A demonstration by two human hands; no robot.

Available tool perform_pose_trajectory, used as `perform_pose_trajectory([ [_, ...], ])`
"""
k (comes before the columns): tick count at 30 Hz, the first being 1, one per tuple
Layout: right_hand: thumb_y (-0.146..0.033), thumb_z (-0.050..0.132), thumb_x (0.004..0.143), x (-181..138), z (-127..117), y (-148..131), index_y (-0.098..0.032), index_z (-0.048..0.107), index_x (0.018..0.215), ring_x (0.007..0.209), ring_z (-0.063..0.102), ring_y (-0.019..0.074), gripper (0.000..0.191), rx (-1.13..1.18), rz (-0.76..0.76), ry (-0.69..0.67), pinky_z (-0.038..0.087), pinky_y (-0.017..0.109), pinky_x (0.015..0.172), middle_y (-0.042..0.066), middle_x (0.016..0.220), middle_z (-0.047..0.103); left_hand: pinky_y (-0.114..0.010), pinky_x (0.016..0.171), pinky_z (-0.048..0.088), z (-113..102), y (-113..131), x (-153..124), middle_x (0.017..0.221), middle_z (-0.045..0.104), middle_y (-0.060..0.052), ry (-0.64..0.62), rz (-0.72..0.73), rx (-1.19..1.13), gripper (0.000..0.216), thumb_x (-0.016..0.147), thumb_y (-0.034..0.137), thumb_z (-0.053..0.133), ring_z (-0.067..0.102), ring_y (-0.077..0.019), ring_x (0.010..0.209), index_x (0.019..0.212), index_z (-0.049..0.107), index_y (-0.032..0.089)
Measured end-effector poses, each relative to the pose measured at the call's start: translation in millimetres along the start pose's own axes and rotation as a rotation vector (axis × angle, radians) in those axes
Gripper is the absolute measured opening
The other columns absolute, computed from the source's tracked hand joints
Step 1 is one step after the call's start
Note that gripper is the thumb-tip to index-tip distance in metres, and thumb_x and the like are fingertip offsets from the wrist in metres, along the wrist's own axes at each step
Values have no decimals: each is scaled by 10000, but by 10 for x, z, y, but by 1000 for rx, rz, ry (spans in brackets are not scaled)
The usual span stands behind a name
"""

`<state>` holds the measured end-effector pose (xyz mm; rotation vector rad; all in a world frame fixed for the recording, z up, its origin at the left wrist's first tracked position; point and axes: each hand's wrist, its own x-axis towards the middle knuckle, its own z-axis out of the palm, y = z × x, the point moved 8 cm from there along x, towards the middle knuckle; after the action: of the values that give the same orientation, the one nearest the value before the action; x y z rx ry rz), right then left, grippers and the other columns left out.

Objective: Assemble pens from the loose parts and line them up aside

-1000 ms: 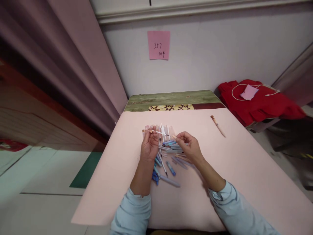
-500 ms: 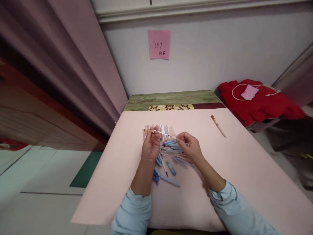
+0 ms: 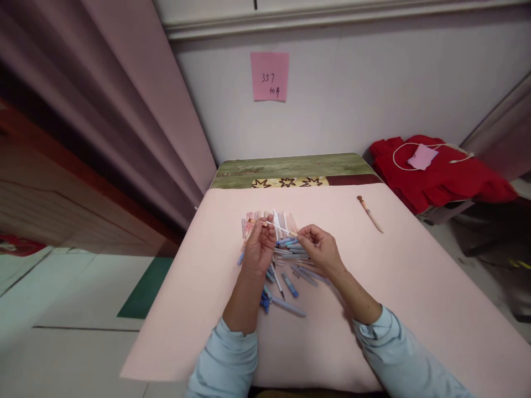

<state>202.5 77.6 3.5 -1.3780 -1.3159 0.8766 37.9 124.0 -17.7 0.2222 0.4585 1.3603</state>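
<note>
My left hand [image 3: 258, 250] is closed around a thin white pen refill [image 3: 279, 227], whose orange end sticks out to the left. At the refill's right end, my right hand [image 3: 320, 250] pinches a small cream-coloured piece. Both hands hover over a heap of blue and lilac pen parts [image 3: 290, 265] on the pink table cover [image 3: 415, 276]. Just beyond the hands lies a row of clear pen barrels [image 3: 286, 218].
One assembled pen with a brown cap [image 3: 370, 213] lies alone at the far right of the cover. A green patterned table end [image 3: 290, 168] meets the wall. A red cloth with a white cable [image 3: 440, 168] sits to the right. Curtains hang at left.
My two hands have drawn slightly closer together along the refill, and the refill's left end has shifted a little to the right.
</note>
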Motion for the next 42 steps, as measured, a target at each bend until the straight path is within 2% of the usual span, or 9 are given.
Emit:
perform_pose_trajectory([
  [15,-358,601,799,11,16,62,-192,643,802,546,423,115,171,16,18,-16,336,220,518,-43,573,483,-156,657,540,-10,-11,17,1011,698,-107,-20,6,29,156,936,181,530,649,-70,738,876,655,111],
  [22,-373,616,800,4,23,45,-192,646,807,540,424,116,183,16,12,-15,331,227,513,-42,575,489,-149,656,539,-3,-36,-6,993,703,-108,11,1,48,154,935,172,530,647,-63,724,880,656,103],
  [29,-409,678,770,12,85,48,-187,646,873,591,513,123,247,103,23,-48,421,231,554,-5,685,611,-152,654,548,14,-125,-61,967,719,-88,11,-10,131,72,870,170,629,655,-67,698,876,668,109],
  [33,-406,698,760,3,112,30,-182,655,896,652,575,135,266,87,17,-72,472,247,622,17,749,661,-161,635,548,61,-224,-101,913,719,-90,-68,-84,261,149,834,196,678,651,-78,679,935,688,88],
  [36,-436,672,783,-2,125,59,-183,659,882,632,593,141,272,76,42,-97,465,247,592,17,727,672,-161,620,544,82,-263,-122,900,717,-93,-97,-128,293,158,818,195,694,650,-85,675,931,691,84],
  [39,-481,679,772,10,113,91,-183,656,883,616,602,149,319,174,70,-91,468,252,571,18,708,675,-160,634,549,53,-230,-115,946,719,-87,-47,-106,229,82,820,167,686,658,-84,696,875,678,107],
  [42,-503,711,739,25,104,80,-180,649,897,701,638,171,364,352,90,-86,507,279,646,51,796,706,-163,673,553,29,-197,-96,1002,716,-102,-16,-79,166,56,847,165,655,656,-74,703,860,662,111],
])
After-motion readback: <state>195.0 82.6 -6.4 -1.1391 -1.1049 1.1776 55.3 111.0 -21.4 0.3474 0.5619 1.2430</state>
